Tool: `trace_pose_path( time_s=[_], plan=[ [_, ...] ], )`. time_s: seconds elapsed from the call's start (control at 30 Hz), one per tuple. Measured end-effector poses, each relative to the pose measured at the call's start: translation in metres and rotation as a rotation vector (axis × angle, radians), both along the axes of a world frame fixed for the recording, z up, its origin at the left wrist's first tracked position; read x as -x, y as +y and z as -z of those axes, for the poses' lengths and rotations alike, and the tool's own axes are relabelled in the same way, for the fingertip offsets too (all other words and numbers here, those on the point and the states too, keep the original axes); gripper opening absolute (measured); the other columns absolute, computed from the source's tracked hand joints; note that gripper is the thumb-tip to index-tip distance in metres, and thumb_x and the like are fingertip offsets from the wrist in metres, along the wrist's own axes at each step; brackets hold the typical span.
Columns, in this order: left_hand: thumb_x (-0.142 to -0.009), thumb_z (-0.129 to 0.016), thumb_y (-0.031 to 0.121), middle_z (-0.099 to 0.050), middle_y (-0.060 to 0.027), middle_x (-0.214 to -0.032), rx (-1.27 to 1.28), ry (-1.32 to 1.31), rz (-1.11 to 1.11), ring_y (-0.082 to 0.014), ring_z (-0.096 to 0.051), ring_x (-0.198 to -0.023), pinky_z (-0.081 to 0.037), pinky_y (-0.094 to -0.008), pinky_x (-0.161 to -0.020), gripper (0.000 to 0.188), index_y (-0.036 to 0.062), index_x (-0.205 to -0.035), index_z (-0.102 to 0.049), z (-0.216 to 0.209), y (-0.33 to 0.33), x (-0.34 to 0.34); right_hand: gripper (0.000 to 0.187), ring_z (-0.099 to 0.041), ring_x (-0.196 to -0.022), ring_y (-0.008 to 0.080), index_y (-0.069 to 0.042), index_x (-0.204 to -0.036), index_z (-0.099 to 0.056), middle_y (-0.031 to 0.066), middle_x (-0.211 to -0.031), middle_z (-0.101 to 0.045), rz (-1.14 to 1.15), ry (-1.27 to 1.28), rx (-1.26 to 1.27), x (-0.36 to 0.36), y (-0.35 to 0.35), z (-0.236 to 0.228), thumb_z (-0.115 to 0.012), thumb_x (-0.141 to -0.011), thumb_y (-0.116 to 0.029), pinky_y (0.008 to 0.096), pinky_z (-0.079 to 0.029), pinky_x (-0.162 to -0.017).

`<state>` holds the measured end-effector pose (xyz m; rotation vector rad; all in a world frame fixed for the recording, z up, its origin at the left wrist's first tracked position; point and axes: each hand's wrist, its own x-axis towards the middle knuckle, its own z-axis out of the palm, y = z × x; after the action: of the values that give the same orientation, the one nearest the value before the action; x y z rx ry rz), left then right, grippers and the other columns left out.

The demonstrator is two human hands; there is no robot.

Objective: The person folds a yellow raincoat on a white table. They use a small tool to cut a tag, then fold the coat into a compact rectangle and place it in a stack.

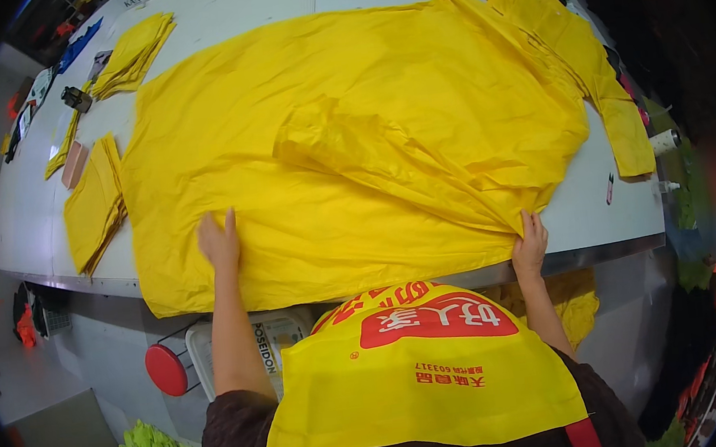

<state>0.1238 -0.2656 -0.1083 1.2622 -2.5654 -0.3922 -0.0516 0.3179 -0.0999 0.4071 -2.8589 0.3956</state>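
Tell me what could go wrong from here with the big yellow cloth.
Creasing: the right hand has the yellow cloth near a rumpled, bunched layer, so pulling there might set wrinkles.
Slipping: the cloth's near side reaches over the table's front edge, so it could slide off.
Disturbing the pile: the folded yellow pieces lie close beside the cloth's left side; a sideways pull might shift them.

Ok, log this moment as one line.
left hand: over large yellow fabric sheet; right hand: pinching sheet's near-right edge; surface: white table
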Motion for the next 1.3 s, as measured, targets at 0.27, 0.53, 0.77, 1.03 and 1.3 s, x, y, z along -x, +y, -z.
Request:
trace_pose_path(
  time_s=[0.27, 0.53, 0.77, 1.03, 1.3],
  plan=[
    [-0.075, -0.070, 0.037, -0.059, -0.0139, -0.102, -0.564, 0.351, 0.194, -0.0191, -0.059, -0.082, -0.048, -0.0262, -0.066, 0.066, -0.0047, -0.122, -0.050, -0.105, 0.064, 0.191, 0.058, -0.042, -0.111, 0.0393, -0.007, -0.128, -0.046, 0.0201, -0.129, -0.043, -0.074, -0.028, 0.047, 0.006, 0.017, -0.002, -0.050, -0.071, 0.007, 0.0425, -0.035, -0.096],
    [-0.084, -0.056, -0.001, -0.054, 0.0012, -0.075, -0.742, 0.860, 0.439, -0.0070, -0.048, -0.072, -0.039, -0.0217, -0.064, 0.002, -0.0007, -0.083, -0.058, -0.170, 0.108, 0.076, 0.064, -0.037, -0.119, 0.0372, -0.009, -0.132, -0.041, 0.0180, -0.139, -0.032, -0.061, -0.186, -0.111, -0.003, 0.018, -0.023, -0.053, -0.070, 0.003, 0.0435, -0.032, -0.099],
    [-0.078, -0.058, 0.001, -0.059, -0.0010, -0.085, -0.839, 0.290, 0.287, -0.0098, -0.053, -0.079, -0.042, -0.0244, -0.069, 0.014, 0.0002, -0.092, -0.056, -0.042, 0.111, -0.093, 0.040, -0.055, -0.094, 0.0317, -0.004, -0.109, -0.058, 0.0155, -0.108, -0.058, -0.294, -0.711, 0.125, 0.082, 0.063, -0.074, -0.065, -0.077, -0.028, 0.0375, -0.043, -0.084],
    [-0.089, -0.050, 0.024, -0.051, -0.0006, -0.073, -0.843, 0.460, -0.019, -0.0095, -0.048, -0.066, -0.042, -0.0250, -0.060, 0.027, 0.0018, -0.074, -0.053, -0.089, 0.129, -0.038, 0.022, -0.058, -0.087, 0.0330, -0.006, -0.093, -0.061, 0.0150, -0.091, -0.063, -0.235, 0.163, -0.270, 0.285, 0.104, -0.070, -0.051, -0.088, -0.024, 0.0440, -0.045, -0.076],
    [-0.093, -0.050, 0.017, -0.044, 0.0007, -0.068, -0.223, 0.522, 0.065, -0.0100, -0.039, -0.062, -0.036, -0.0258, -0.056, 0.025, 0.0030, -0.072, -0.049, -0.073, 0.123, -0.048, 0.029, -0.057, -0.075, 0.0372, -0.004, -0.086, -0.059, 0.0167, -0.083, -0.062, -0.094, -0.053, -0.321, 0.312, 0.101, -0.022, -0.045, -0.093, -0.029, 0.0466, -0.044, -0.064]
  ],
)
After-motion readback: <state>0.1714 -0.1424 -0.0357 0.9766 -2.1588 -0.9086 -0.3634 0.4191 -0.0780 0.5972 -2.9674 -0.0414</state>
